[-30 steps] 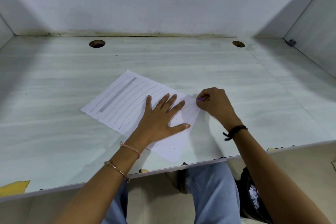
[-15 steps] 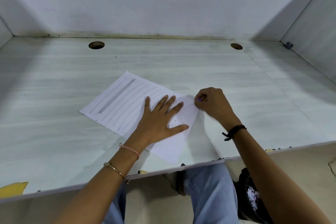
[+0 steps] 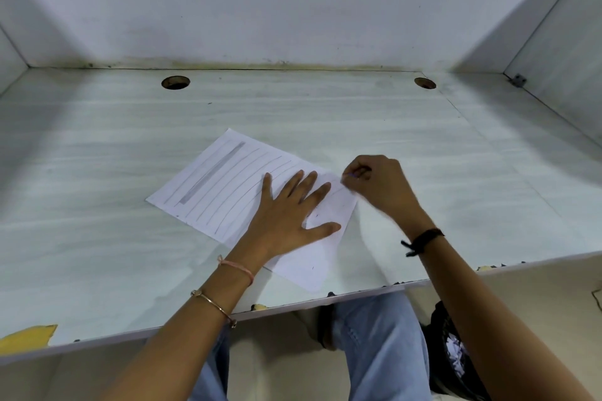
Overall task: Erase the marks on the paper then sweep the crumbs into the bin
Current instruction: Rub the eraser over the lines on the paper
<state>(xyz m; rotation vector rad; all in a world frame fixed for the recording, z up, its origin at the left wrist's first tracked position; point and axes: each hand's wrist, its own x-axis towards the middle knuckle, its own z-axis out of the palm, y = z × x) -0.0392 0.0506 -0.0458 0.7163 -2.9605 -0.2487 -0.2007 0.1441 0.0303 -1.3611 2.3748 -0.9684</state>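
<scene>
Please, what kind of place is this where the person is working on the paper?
Probably a study or office cubicle desk. The pale desk top is closed in by plain white walls behind and at the sides, and two round cable holes sit near its back edge. A seated person works on a paper.

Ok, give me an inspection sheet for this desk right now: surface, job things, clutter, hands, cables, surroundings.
Surface: pale desk, two round holes at the back, chipped front edge.
Job's things: paper, pencil lines remaining on its left part; small purple item, likely the eraser; dark bin below the desk.
Clutter: nothing seen.
Hands: left hand flat on the paper; right hand pinching the eraser.
Cables: nothing seen.
Surroundings: plain partition walls.
</scene>
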